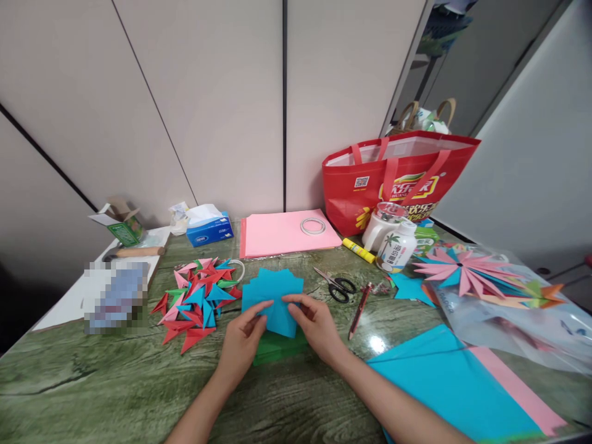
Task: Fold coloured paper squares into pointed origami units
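Green wood-grain tabletop spreads before us, a heap of folded red, pink, blue and green paper pieces lying seemingly finished at left. Our left hand and right hand pinch bright-blue paper between thumbs and fingers above green paper sheets; its folding looks unfinished.

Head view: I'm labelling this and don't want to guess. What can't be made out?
All in the head view:
Green paper: partly hidden by the held blue paper.
Large blue sheet: right forearm covers part; bottom edge cuts it off.
Red bag: front wall hides its lower inside.
Pixelated item: mosaic blurs it.
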Tool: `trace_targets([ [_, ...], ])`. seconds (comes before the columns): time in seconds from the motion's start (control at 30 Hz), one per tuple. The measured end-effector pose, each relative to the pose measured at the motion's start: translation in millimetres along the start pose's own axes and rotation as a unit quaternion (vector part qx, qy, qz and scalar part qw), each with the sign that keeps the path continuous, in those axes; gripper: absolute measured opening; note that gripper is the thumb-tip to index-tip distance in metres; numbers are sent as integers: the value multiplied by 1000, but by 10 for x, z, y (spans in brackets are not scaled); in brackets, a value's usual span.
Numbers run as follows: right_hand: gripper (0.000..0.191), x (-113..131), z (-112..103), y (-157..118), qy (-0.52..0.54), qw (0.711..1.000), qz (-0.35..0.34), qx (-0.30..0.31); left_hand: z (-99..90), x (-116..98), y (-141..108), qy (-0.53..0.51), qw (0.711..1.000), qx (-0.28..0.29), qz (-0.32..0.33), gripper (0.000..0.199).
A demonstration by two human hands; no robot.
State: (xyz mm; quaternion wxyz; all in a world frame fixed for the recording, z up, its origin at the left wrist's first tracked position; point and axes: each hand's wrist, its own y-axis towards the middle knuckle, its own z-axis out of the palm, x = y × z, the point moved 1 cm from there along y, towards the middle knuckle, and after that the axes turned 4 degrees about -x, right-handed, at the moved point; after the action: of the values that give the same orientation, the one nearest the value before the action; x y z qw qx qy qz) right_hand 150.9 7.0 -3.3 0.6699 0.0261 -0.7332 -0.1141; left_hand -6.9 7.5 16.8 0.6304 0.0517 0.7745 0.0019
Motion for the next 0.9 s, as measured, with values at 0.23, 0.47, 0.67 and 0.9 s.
trace_targets([
  [0.23, 37, -21, -11, 0, 15, 995, -34, 95, -106, 103, 64, -39, 997, -58, -18, 32],
  [0.47, 20, 17, -15, 6, -30, 990, -42, 128, -121, 68, 73, -48, 998, -30, -15, 33],
  [0.67, 19, 43, -49, 19, -84, 987, -57, 125, -124, 70, 67, -54, 998, -1, -18, 34],
  [0.9, 19, 58, -16, 11, -91, 995, -33, 32, -84, 13, 22, -48, 998, 21, -16, 31],
])
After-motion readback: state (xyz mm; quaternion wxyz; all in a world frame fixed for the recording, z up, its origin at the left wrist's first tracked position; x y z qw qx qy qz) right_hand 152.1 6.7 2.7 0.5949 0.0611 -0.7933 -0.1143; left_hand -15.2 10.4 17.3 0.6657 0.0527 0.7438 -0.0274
